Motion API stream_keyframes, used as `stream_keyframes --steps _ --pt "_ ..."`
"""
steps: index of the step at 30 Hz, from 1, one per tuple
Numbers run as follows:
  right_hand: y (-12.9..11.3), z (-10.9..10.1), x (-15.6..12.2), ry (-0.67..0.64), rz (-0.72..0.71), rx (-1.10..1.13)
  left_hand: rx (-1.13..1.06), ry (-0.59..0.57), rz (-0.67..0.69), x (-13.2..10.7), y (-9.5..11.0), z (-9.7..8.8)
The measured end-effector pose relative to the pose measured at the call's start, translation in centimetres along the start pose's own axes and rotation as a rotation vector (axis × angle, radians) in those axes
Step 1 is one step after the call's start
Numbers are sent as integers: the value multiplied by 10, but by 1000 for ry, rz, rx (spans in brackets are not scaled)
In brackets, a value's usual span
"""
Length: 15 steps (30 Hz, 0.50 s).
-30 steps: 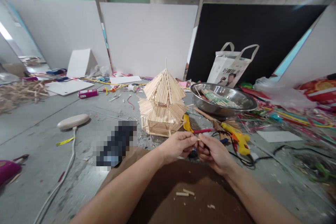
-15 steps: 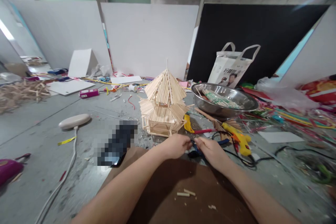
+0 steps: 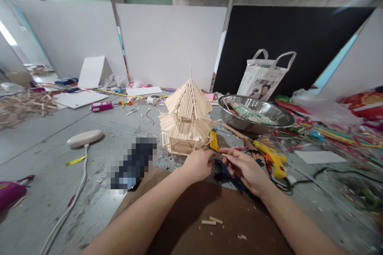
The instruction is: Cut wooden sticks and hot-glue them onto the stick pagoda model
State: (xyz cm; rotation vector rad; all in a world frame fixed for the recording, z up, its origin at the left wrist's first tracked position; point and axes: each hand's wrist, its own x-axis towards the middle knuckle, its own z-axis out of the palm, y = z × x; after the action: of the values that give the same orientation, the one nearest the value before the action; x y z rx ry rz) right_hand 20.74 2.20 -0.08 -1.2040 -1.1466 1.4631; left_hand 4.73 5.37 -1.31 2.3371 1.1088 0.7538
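Note:
A pavilion model of thin wooden sticks [image 3: 188, 103], with a pointed upper roof and a flared lower one, stands on the floor. Just in front of its base is my left hand [image 3: 199, 165], fingers closed; what they hold, if anything, is hidden. My right hand [image 3: 247, 169] is a short way to the right, thumb and fingers pinched on something too small to name. Under and between the hands lies a blue-handled tool [image 3: 236, 181], partly covered by my right hand. Short cut stick pieces [image 3: 208, 222] rest on the brown surface [image 3: 185, 211] below my wrists.
A steel basin [image 3: 254, 125] with sticks in it sits behind on the right, before a white tote bag [image 3: 260, 77]. A yellow glue gun [image 3: 275, 159] and its black cord lie right of my hands. At left are a blurred-out phone [image 3: 134, 163] and a white corded device [image 3: 85, 138].
My right hand has turned, so more of its palm side and fingers show. Both hands have shifted slightly upward in view, fingertips still close. The stick model has not moved.

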Motion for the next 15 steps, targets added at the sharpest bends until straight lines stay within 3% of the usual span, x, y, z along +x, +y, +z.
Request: stream_keyframes --steps 4,11,13,15 --pt "-3 3 -4 -24 -39 -118 -126 105 53 0 10 -1" --pt "-9 8 -10 -40 -75 -227 -179 28 139 -1 19 -6" --pt "-9 10 -11 20 -108 -163 -275 97 89 0 21 -11" --pt "-8 11 -11 67 -130 -93 -473 241 -38 3 21 -19"
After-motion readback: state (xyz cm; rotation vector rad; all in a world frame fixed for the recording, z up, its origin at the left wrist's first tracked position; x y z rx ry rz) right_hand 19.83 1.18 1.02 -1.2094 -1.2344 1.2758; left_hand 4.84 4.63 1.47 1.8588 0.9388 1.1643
